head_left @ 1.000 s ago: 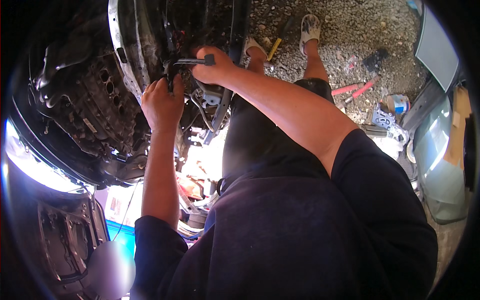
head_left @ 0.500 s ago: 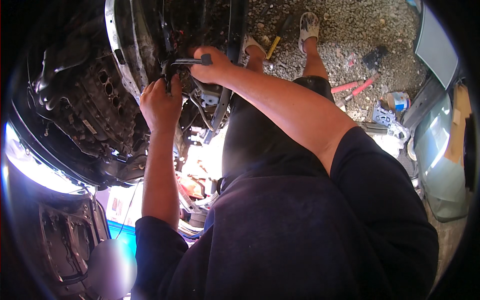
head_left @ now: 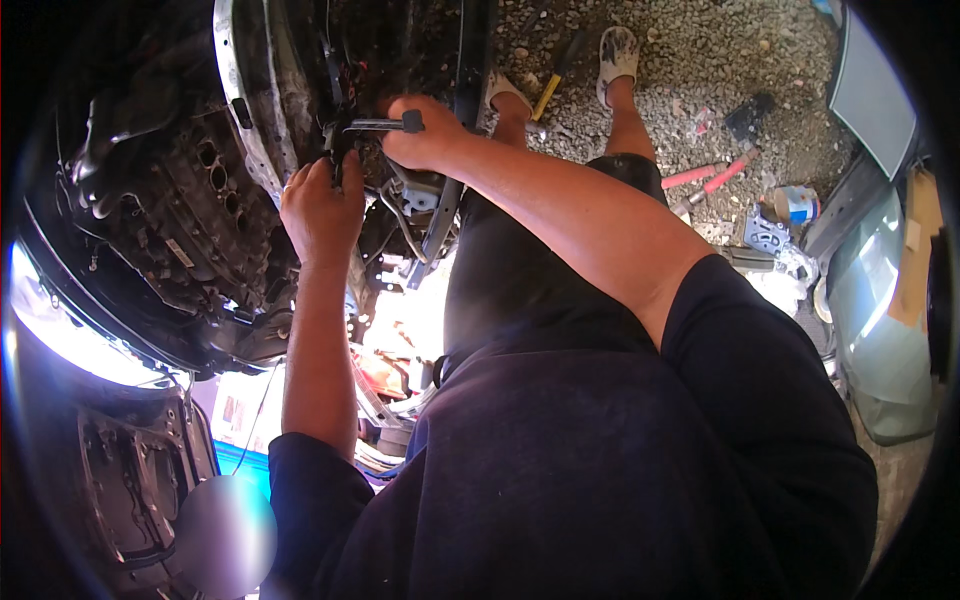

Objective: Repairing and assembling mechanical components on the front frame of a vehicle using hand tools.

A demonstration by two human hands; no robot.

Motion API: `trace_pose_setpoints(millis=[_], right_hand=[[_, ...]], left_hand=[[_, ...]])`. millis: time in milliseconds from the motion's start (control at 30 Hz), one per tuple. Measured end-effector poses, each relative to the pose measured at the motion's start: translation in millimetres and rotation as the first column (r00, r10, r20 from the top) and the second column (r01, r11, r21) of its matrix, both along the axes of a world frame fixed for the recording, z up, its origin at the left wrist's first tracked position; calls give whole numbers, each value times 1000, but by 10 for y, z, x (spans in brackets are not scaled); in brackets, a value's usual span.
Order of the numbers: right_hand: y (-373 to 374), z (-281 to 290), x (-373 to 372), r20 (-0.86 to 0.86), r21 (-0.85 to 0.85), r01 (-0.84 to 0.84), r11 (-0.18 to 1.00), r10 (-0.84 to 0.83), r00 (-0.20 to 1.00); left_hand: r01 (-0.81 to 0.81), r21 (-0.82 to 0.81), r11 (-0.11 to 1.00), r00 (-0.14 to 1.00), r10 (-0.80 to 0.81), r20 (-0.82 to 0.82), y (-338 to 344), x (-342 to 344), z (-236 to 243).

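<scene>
My left hand (head_left: 320,212) reaches into the car's dark front end, beside a pale metal crossbar (head_left: 238,95). Its fingers and thumb close around a small dark part that I cannot make out. To its right, my right hand (head_left: 425,138) is closed, with a slim grey metal bar with a dark square end (head_left: 375,125) at its fingers. The bar points left, toward the spot above my left fingertips. Its far end and some of my right fingers are lost in shadow. Below that hand is a bent metal tube (head_left: 400,222) among brackets.
Left lies the grimy engine (head_left: 190,210) with a row of round ports. On the gravel (head_left: 700,60) are a yellow-handled hammer (head_left: 546,98), a red-handled tool (head_left: 725,172) and a blue-and-white can (head_left: 797,205). Car panels (head_left: 870,310) stand at right.
Almost nothing differs. Both hands keep their places and grips, and the view has shifted very slightly.
</scene>
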State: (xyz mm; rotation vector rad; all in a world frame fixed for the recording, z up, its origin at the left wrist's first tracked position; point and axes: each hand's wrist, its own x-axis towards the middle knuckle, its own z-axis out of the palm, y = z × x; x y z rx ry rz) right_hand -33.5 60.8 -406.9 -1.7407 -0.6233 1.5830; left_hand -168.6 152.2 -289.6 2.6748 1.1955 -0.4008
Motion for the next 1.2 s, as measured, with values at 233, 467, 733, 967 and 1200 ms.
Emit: trace_pose_setpoints(millis=[233, 467, 733, 967, 1200], right_hand=[[42, 60, 54, -16, -53, -58, 997, 57, 998], [44, -83, -65, 76, 31, -23, 999, 21, 997], [53, -61, -89, 22, -13, -48, 999, 48, 999], [38, -127, -139, 154, 86, 17, 996, -31, 988], [68, -121, -155, 104, 66, -44, 997, 37, 994]], left_hand=[[-2, -5, 1000, 1000, 2, -28, -1, 9, 28], [5, 10, 1000, 1000, -5, 5, 7, -11, 4], [-30, 34, 999, 1000, 30, -3, -21, -37, 19], [-37, 28, 999, 998, 36, 42, -29, -6, 14], [-26, 40, 999, 992, 20, 126, -40, -42, 41]])
